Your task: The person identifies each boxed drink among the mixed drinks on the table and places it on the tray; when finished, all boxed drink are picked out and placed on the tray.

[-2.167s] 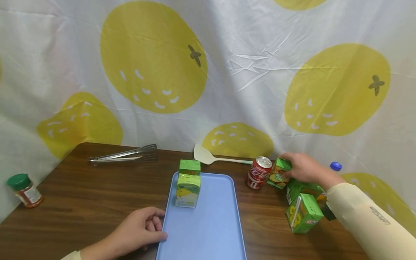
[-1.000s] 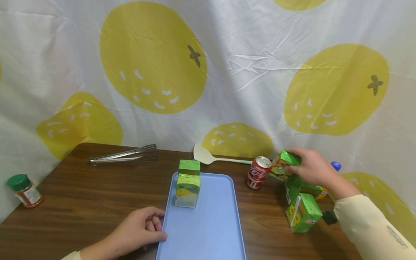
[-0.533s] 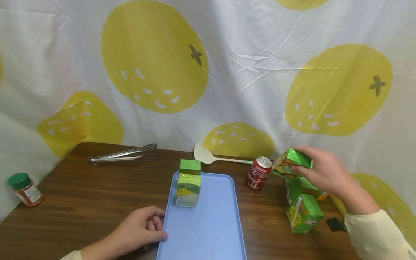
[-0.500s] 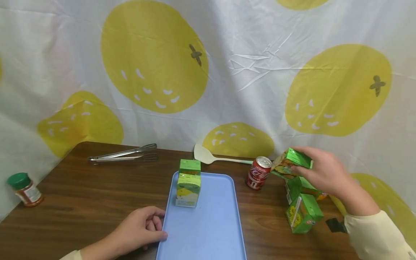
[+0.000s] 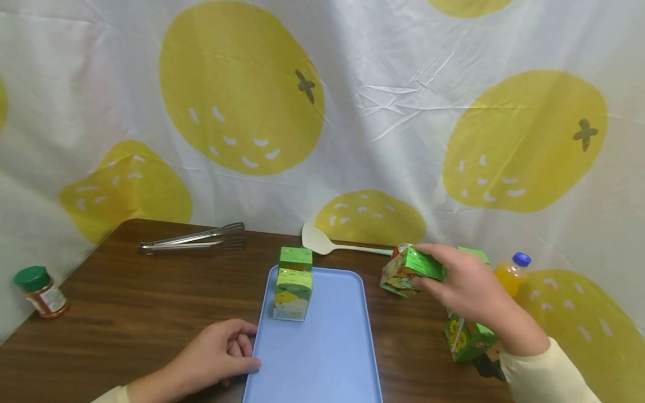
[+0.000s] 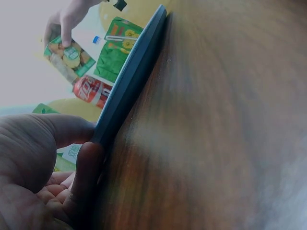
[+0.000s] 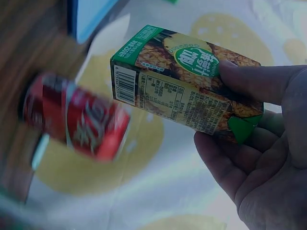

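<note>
My right hand (image 5: 468, 285) grips a pineapple juice box (image 5: 410, 270) above the table, right of the blue tray (image 5: 332, 336). In the right wrist view the juice box (image 7: 177, 81) lies tilted between thumb and fingers, barcode showing. A red soda can (image 7: 72, 115) stands close by; the box mostly hides it in the head view. My left hand (image 5: 216, 355) holds the tray's left rim with thumb and curled fingers. On the tray's far left corner stand what appear to be two green juice boxes (image 5: 292, 302), one behind the other.
More green juice boxes (image 5: 466, 341) stand at the right, partly behind my right hand. Beyond them is an orange drink bottle (image 5: 510, 274) with a blue cap. Tongs (image 5: 191, 240) and a pale spatula (image 5: 317, 240) lie along the back; a green-capped spice jar (image 5: 42, 294) stands far left.
My right hand has lifted the pineapple juice box from beside the can and carried it left, in front of the can. The left hand stays at the tray.
</note>
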Action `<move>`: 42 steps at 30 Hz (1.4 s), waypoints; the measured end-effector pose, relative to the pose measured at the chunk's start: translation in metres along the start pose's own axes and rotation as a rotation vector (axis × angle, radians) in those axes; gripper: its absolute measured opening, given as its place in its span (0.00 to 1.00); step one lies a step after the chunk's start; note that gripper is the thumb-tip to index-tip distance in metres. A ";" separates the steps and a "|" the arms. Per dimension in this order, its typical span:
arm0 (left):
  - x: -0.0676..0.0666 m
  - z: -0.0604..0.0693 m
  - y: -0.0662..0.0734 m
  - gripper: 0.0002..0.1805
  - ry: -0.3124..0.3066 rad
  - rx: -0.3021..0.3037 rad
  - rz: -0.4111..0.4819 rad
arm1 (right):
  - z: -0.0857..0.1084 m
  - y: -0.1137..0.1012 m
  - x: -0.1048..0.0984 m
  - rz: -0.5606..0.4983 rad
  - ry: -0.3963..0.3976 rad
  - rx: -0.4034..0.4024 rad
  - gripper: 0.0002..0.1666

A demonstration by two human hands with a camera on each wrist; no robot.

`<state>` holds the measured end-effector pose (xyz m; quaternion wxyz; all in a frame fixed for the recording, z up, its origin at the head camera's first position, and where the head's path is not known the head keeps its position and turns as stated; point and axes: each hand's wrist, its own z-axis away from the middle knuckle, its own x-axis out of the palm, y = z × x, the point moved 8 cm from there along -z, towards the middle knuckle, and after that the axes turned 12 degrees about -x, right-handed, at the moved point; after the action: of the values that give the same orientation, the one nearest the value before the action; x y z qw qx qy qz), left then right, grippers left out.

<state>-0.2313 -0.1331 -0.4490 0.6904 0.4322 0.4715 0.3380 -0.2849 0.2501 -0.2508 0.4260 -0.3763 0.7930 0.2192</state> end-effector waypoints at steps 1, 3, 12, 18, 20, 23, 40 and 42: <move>0.000 0.000 0.000 0.32 -0.002 0.001 0.002 | -0.001 -0.005 0.004 -0.010 -0.002 -0.008 0.36; 0.000 0.000 0.000 0.32 -0.003 0.001 0.002 | -0.004 -0.013 0.013 -0.030 -0.007 -0.021 0.36; -0.001 0.001 0.000 0.32 0.003 -0.009 -0.005 | -0.014 -0.045 0.047 -0.199 -0.033 -0.053 0.34; -0.001 0.000 0.001 0.32 -0.003 -0.007 -0.003 | -0.020 -0.064 0.063 -0.269 -0.071 -0.064 0.34; -0.001 0.000 0.000 0.32 -0.006 -0.010 -0.001 | -0.022 -0.071 0.067 -0.294 -0.079 -0.072 0.34; -0.002 0.000 0.001 0.32 -0.008 -0.014 0.000 | -0.027 -0.084 0.074 -0.320 -0.085 -0.108 0.34; 0.001 -0.002 -0.001 0.32 -0.006 -0.023 0.009 | -0.049 -0.133 0.112 -0.376 -0.145 -0.172 0.32; 0.000 -0.001 0.000 0.32 -0.006 -0.017 0.008 | -0.050 -0.137 0.117 -0.394 -0.143 -0.166 0.31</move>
<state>-0.2327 -0.1332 -0.4495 0.6940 0.4291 0.4649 0.3436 -0.2444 0.0833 -0.3256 0.4832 -0.5412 0.6513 0.2222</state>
